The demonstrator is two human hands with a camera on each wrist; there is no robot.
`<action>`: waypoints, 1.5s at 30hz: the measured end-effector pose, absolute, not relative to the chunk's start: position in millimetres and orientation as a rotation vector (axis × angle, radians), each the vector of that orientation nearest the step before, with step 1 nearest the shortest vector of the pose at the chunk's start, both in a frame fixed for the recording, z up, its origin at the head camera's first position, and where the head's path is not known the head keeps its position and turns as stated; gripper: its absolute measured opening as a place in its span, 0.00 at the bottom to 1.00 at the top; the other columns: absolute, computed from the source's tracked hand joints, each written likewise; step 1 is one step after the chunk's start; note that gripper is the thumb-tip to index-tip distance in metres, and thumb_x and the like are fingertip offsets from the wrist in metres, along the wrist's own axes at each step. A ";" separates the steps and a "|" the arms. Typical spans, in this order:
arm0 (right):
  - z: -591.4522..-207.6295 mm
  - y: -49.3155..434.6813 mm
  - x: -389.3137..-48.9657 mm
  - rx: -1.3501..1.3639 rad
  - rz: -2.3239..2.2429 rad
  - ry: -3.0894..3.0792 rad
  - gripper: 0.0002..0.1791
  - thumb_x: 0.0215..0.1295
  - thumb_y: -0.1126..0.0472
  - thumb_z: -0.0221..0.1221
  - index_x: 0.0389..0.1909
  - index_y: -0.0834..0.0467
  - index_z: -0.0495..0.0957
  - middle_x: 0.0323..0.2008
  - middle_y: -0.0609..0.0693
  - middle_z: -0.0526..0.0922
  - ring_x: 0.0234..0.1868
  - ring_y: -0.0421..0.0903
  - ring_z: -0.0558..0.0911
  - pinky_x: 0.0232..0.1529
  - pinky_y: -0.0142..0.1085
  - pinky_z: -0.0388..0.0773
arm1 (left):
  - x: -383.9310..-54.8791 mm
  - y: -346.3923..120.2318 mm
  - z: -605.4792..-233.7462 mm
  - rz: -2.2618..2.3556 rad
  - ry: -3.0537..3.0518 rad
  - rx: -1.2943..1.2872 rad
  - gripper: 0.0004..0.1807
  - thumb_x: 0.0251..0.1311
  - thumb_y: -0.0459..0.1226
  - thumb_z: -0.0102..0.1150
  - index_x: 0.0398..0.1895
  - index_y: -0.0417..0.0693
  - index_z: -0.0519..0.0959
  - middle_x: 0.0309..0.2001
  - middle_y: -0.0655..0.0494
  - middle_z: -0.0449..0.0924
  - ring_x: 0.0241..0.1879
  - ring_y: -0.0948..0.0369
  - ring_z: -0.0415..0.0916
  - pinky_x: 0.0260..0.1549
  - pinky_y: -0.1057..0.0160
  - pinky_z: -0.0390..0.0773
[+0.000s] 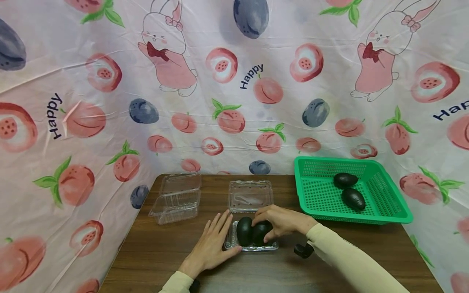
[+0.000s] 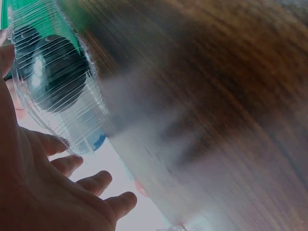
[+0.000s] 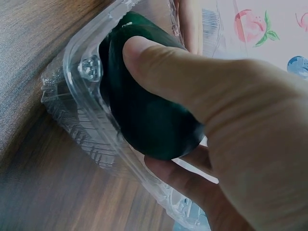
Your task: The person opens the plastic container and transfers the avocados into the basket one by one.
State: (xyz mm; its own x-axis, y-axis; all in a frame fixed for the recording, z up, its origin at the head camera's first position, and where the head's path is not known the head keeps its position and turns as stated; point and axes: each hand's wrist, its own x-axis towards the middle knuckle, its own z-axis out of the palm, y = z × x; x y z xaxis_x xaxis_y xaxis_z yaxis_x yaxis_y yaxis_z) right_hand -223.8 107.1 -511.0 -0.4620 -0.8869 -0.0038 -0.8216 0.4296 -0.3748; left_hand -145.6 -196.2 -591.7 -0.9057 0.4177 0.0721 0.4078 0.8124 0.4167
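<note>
A clear plastic clamshell box [image 1: 233, 243] stands on the table with its lid [image 1: 250, 195] folded back. Inside it lie two dark avocados side by side, the left avocado [image 1: 244, 231] and the right avocado [image 1: 259, 232]. My right hand [image 1: 280, 221] grips the right avocado [image 3: 149, 110], thumb on one side and fingers on the other. Along the box's left side lies my left hand [image 1: 210, 246], its fingers spread and straight, thumb by the front rim. In the left wrist view both avocados show through the ribbed clear wall [image 2: 72, 120], close to the left fingertips.
A green plastic basket [image 1: 304, 195] at the back right holds two more avocados, a rear avocado [image 1: 345, 180] and a front avocado [image 1: 353, 199]. Another open clear box [image 1: 177, 203] stands at the back left of the wooden table [image 1: 146, 260]. A fruit-printed cloth [image 1: 220, 101] hangs behind.
</note>
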 end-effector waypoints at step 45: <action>-461.6 146.7 -226.9 -1.469 -0.778 2.555 0.29 0.61 0.56 0.85 0.64 0.49 0.90 0.63 0.46 0.90 0.62 0.47 0.90 0.63 0.44 0.90 | -145.2 -196.0 -590.8 0.675 2.977 0.676 0.60 0.74 0.73 0.59 0.94 0.48 0.52 0.95 0.46 0.48 0.92 0.34 0.49 0.84 0.20 0.55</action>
State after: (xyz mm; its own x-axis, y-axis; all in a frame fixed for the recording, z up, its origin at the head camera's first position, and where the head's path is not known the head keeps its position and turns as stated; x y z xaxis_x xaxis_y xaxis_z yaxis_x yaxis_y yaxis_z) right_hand -226.9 146.7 -461.6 -0.5324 -0.8298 0.1671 -0.7822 0.4069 -0.4718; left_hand -145.2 -196.0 -590.8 -0.9064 0.4149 0.0796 0.4086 0.8132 0.4145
